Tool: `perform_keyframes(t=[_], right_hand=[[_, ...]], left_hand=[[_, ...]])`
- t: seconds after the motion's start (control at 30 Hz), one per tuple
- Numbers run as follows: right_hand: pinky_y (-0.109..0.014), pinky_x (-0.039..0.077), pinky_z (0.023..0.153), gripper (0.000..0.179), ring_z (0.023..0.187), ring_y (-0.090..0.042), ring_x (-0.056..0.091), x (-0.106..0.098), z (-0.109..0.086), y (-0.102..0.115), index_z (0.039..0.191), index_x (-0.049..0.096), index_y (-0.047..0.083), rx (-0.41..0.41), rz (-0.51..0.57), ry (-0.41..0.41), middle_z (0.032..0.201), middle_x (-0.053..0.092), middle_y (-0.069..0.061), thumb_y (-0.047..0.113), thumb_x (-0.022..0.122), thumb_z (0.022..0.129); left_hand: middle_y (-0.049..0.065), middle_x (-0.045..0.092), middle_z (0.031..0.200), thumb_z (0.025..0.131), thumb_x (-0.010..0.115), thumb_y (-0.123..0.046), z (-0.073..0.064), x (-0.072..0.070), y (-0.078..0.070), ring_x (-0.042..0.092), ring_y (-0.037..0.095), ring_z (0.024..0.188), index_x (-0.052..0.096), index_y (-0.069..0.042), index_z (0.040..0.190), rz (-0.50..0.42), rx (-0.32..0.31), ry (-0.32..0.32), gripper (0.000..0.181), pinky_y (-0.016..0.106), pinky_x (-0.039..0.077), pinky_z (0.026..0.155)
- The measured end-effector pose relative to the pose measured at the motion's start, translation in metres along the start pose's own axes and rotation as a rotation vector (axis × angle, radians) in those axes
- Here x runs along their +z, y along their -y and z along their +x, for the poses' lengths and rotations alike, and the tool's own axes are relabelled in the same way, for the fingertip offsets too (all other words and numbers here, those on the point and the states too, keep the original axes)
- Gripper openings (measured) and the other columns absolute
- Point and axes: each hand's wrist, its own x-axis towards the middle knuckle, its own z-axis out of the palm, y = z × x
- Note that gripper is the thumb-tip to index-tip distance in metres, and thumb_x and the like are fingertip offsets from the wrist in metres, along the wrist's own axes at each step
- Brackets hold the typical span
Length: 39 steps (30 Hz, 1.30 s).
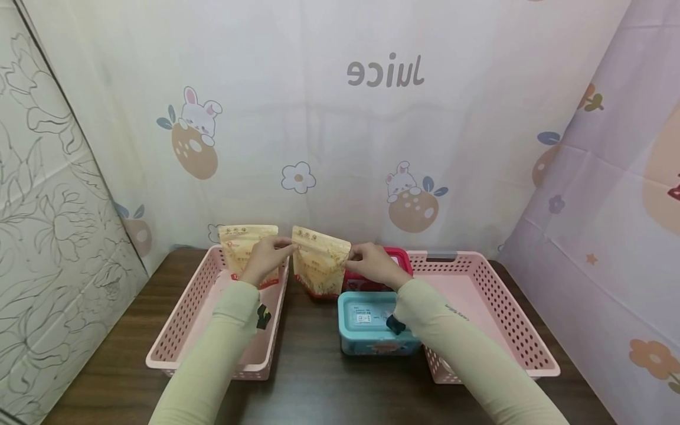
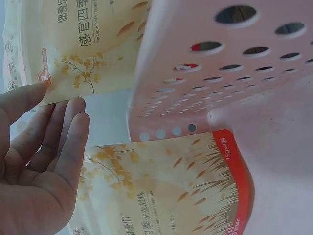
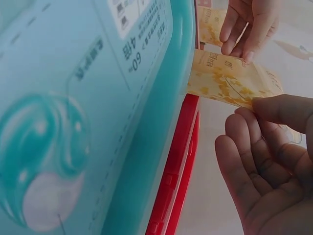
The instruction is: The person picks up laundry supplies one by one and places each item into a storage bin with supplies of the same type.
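Observation:
A cream-yellow laundry capsule pouch with a red bottom edge stands between both hands behind the blue tub. My left hand pinches its left side edge between thumb and fingers. At the opposite edge, my right hand pinches the pouch, as the right wrist view also shows. A second, matching pouch is upright in the left pink basket, partly covered by my left hand in the head view. The blue tub with a capsule picture on its lid sits below my right wrist.
Behind the blue tub is a red tub, partly hidden by my right hand. Another pink basket lies on the right under my right forearm. The brown table ends at a patterned curtain behind and at the sides.

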Motion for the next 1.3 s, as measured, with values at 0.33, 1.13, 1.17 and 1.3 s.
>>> perform_keyframes(t=[0.33, 1.13, 1.17, 1.3], right_hand=[[-0.037, 0.054, 0.082, 0.012, 0.09, -0.021, 0.058, 0.001, -0.001, 0.002, 0.088, 0.07, 0.013, 0.007, 0.042, -0.058, 0.094, 0.068, -0.001, 0.024, 0.072, 0.094], [-0.035, 0.056, 0.08, 0.016, 0.086, -0.025, 0.06, -0.004, -0.015, 0.018, 0.095, 0.07, 0.01, -0.073, 0.236, -0.174, 0.096, 0.07, -0.008, 0.026, 0.073, 0.094], [-0.035, 0.056, 0.081, 0.016, 0.086, -0.024, 0.06, -0.005, -0.016, 0.019, 0.096, 0.07, 0.01, -0.075, 0.242, -0.178, 0.096, 0.07, -0.006, 0.026, 0.073, 0.094], [-0.035, 0.056, 0.082, 0.015, 0.088, -0.024, 0.06, -0.006, -0.017, 0.021, 0.097, 0.069, 0.01, -0.08, 0.266, -0.189, 0.096, 0.069, -0.004, 0.025, 0.072, 0.094]], left_hand=[[0.013, 0.068, 0.12, 0.098, 0.067, -0.031, -0.002, -0.003, -0.005, 0.062, 0.03, 0.112, 0.072, -0.007, 0.119, -0.012, 0.034, -0.027, 0.033, 0.05, 0.052, 0.095], [0.013, 0.068, 0.124, 0.097, 0.068, -0.036, -0.013, -0.02, -0.029, 0.061, 0.03, 0.118, 0.071, -0.006, 0.121, -0.073, 0.078, -0.109, 0.039, 0.048, 0.048, 0.101], [0.013, 0.068, 0.123, 0.097, 0.068, -0.037, -0.013, -0.021, -0.029, 0.061, 0.03, 0.118, 0.071, -0.007, 0.121, -0.072, 0.081, -0.11, 0.038, 0.047, 0.049, 0.1], [0.011, 0.068, 0.124, 0.097, 0.067, -0.037, -0.014, -0.023, -0.031, 0.061, 0.029, 0.117, 0.071, -0.008, 0.121, -0.074, 0.093, -0.111, 0.038, 0.047, 0.049, 0.1]])
